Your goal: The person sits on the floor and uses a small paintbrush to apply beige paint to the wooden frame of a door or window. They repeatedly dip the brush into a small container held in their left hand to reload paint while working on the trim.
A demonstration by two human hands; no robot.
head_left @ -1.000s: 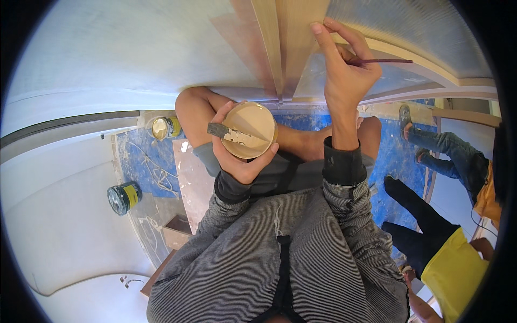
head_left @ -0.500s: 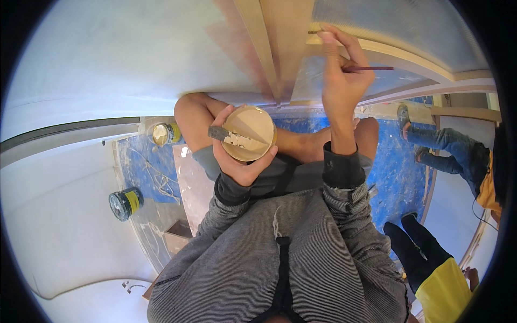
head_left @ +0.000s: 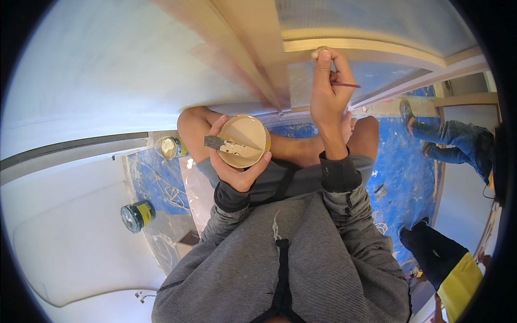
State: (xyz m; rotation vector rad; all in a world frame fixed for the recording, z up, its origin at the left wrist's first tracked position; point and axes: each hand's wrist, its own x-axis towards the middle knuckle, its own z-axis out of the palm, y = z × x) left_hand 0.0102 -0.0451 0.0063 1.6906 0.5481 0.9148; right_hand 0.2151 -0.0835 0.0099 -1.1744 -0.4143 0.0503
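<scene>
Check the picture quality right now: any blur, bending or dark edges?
In the head view, black surrounds the fisheye circle, and the wooden crossbar bows; also in the head view, the upright wood looks streaked and soft, while the can and striped sweater look fairly clear.

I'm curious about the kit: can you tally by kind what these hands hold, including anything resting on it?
Round tub of cream paint or filler, left hand: 1
Flat cream-crusted tool, at the tub's mouth: 1
Slim reddish-handled tool, right hand: 1
Total: 3
</scene>
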